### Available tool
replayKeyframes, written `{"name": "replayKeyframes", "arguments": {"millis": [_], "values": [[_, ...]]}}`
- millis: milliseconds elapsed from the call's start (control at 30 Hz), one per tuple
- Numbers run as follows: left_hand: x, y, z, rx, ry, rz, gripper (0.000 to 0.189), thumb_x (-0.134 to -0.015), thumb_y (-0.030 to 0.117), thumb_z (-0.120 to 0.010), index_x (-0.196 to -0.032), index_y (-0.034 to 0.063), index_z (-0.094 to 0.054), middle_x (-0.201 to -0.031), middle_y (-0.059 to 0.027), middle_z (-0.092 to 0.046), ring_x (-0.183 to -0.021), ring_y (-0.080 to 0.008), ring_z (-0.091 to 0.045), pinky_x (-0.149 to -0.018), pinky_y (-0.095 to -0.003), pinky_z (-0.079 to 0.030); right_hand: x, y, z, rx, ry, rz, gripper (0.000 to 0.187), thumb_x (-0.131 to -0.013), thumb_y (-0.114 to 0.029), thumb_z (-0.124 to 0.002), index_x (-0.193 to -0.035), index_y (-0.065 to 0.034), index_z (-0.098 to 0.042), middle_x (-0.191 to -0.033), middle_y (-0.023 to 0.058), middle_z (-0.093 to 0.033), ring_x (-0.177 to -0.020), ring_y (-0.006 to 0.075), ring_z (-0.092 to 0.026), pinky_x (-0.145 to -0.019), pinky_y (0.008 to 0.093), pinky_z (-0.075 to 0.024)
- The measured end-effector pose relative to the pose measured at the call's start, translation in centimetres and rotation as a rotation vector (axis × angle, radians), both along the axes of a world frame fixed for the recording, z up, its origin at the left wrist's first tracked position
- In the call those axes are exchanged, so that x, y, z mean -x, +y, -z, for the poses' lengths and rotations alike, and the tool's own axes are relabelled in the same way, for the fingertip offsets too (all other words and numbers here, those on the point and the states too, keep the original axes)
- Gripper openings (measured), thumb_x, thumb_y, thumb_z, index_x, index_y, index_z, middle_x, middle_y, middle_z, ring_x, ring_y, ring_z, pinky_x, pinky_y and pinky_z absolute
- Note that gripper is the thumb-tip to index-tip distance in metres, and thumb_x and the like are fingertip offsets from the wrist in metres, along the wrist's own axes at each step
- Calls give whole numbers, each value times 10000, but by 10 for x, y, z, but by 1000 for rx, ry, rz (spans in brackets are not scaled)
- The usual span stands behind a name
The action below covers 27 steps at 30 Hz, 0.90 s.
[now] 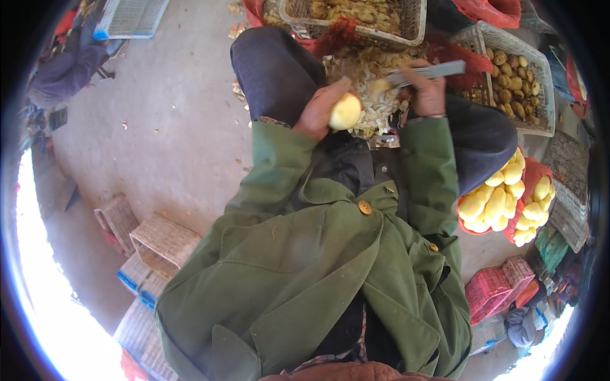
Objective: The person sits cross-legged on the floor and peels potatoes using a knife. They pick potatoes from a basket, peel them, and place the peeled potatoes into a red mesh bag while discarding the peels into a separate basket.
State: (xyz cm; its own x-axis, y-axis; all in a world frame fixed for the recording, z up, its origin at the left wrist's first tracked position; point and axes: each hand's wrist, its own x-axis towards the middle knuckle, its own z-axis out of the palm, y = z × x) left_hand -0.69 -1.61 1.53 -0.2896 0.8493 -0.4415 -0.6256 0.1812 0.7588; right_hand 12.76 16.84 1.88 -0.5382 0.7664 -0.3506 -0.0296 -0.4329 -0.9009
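Observation:
My left hand (pixel 322 108) is closed around a pale, peeled potato (pixel 345 112). My right hand (pixel 425 90), slightly blurred by motion, grips a tool with a flat grey metal part (pixel 441 69); its exact kind cannot be told. A small yellowish piece (pixel 380 86) shows at the tool's left end. Below and between the hands lies a heap of peelings (pixel 374 116). Unpeeled potatoes (pixel 517 83) fill part of a plastic crate (pixel 548 95) at the upper right. Peeled potatoes (pixel 493 202) fill red mesh bags (pixel 529 178) beside my right knee.
A crate with peelings (pixel 417 28) stands beyond my hands. Red mesh (pixel 460 62) lies by the potato crate. Plastic crates (pixel 167 240) are at the lower left and a pink crate (pixel 491 290) at the lower right. Another person (pixel 66 71) sits at the upper left.

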Motion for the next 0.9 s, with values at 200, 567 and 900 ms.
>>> {"name": "replayKeyframes", "arguments": {"millis": [200,567,900], "values": [[15,3,7,-43,-431,5,696,-947,703,-414,-924,48,-648,-688,-158,-631,-419,-195,-524,-367,-277,-387,-9,-4,3,-115,201,-82,162,-835,-80,-749,-946,11,-674,-768,119,-692,-577,180,-653,-447,269,-506],[1,15,8,139,-506,-229,467,-996,568,-471,-985,127,-624,-802,-38,-671,-576,-161,-617,-392,-278,-401,9,-47,9,60,333,-348,150,-864,-83,-751,-959,15,-689,-845,116,-697,-680,172,-676,-497,270,-536],[10,-2,11,23,-422,8,552,-1011,528,-433,-852,38,-632,-641,-105,-599,-425,-179,-531,-304,-246,-318,0,-6,14,-111,74,139,101,-845,-26,-720,-923,22,-676,-796,121,-705,-653,184,-687,-484,263,-502]]}}
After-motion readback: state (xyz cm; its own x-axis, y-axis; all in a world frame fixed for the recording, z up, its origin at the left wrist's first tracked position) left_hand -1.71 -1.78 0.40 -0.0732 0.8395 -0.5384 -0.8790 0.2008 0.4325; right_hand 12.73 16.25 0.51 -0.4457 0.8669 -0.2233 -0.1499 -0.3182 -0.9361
